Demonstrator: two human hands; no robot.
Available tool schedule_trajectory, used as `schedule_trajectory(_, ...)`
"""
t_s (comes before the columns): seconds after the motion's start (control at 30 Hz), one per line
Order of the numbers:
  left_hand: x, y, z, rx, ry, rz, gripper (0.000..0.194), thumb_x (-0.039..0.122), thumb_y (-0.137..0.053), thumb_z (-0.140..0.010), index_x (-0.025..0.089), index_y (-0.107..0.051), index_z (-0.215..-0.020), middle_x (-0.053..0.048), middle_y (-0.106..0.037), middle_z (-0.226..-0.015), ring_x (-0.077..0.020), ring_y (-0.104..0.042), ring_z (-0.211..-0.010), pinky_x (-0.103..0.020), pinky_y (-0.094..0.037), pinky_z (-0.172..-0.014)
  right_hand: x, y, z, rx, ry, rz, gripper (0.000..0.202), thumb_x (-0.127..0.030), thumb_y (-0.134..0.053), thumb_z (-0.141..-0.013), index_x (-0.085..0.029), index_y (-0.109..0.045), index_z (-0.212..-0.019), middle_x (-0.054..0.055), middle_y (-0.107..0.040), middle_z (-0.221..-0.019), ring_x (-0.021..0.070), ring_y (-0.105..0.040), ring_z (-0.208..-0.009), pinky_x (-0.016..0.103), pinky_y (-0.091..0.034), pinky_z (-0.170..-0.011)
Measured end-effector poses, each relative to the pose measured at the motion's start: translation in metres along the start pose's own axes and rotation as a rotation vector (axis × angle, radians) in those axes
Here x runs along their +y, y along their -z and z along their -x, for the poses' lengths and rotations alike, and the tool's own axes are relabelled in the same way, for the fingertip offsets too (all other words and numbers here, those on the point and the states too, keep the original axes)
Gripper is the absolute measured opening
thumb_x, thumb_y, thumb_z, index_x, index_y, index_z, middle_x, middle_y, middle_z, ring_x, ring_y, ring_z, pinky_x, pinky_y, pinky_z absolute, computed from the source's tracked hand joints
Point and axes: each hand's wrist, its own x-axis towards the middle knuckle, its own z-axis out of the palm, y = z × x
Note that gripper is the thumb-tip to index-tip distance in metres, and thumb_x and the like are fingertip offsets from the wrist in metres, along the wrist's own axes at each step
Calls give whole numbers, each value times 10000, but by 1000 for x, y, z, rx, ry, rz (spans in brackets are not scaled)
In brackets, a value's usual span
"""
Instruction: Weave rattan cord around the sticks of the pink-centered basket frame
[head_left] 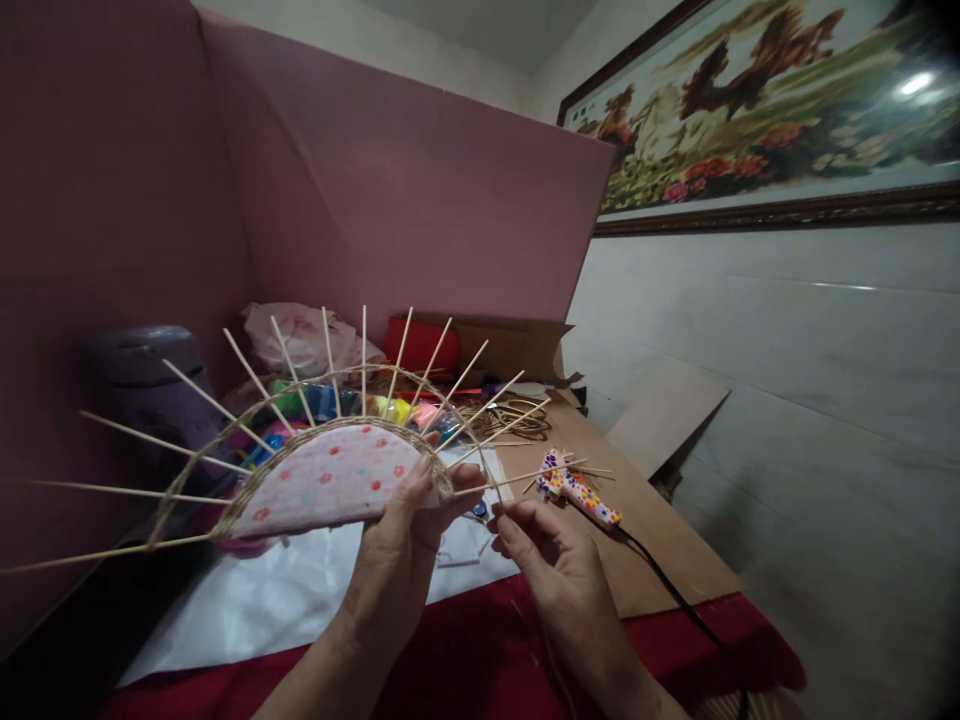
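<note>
A half-round panel covered in pale cloth with small red flowers has a woven cord edge, and thin wooden sticks fan out from it. A twisted cord arches across the sticks, apart from the woven edge. My left hand grips the panel at its right end, thumb on the front. Beside it on the right, my right hand pinches the cord near the lowest right stick, and a loose strand hangs below this hand.
A flowered glue gun with a black cable lies on brown cardboard. White paper covers part of the red cloth. Behind are coloured packets, a coil of cord and a lidded purple container. A pink partition stands behind.
</note>
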Motion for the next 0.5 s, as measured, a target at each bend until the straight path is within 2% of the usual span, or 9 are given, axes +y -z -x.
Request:
schedule_trajectory(0.07,0,0,-1,25,-5,-8,189,275,-564,-781,127,-658,-850,-95,-699,-802,-238,-639,-879,-429,-448,-888,3,5,3,39,14,45,272,-408,-524,-837,-174,-594,-956,78,-639,-940,211,-595,-885,330,-469,-791)
schedule_trajectory(0.13,0,-1,-1,39,-9,-23,190,285,-570,-769,124,-664,-807,-101,-698,-796,-242,-636,-881,-425,-448,-884,5,10,7,131,72,152,274,-394,-493,-854,-188,-571,-1018,92,-623,-1011,230,-577,-951,362,-450,-835)
schedule_trajectory(0.2,0,-2,-1,41,-14,-46,198,294,-563,-771,125,-663,-795,-103,-698,-806,-245,-630,-897,-421,-445,-880,5,12,11,285,206,293,265,-352,-489,-856,-205,-543,-1070,98,-597,-1060,242,-554,-983,387,-430,-851)
schedule_trajectory(0.27,0,-1,-1,47,-23,-73,199,297,-557,-774,128,-658,-807,-99,-697,-815,-246,-625,-912,-417,-443,-876,3,12,15,403,385,409,203,-282,-512,-840,-218,-555,-1028,90,-597,-1028,247,-542,-984,397,-407,-863)
schedule_trajectory(0.37,0,1,-2,77,-44,-87,182,295,-572,-765,134,-644,-810,-83,-692,-801,-243,-623,-912,-410,-450,-854,-2,9,25,363,537,442,67,-190,-545,-810,-230,-584,-848,42,-617,-818,208,-581,-815,334,-430,-763)
schedule_trajectory(0.43,0,2,-3,99,-54,-97,180,301,-585,-756,139,-637,-815,-75,-690,-791,-238,-623,-902,-387,-463,-815,-5,7,32,297,510,393,80,-183,-536,-817,-231,-587,-777,15,-598,-691,176,-572,-663,289,-432,-642)
schedule_trajectory(0.5,0,3,-4,115,-52,-117,198,317,-589,-755,140,-637,-828,-77,-692,-800,-228,-624,-891,-358,-467,-777,-6,8,37,288,448,360,107,-204,-514,-835,-229,-594,-770,13,-590,-659,163,-552,-596,273,-420,-577)
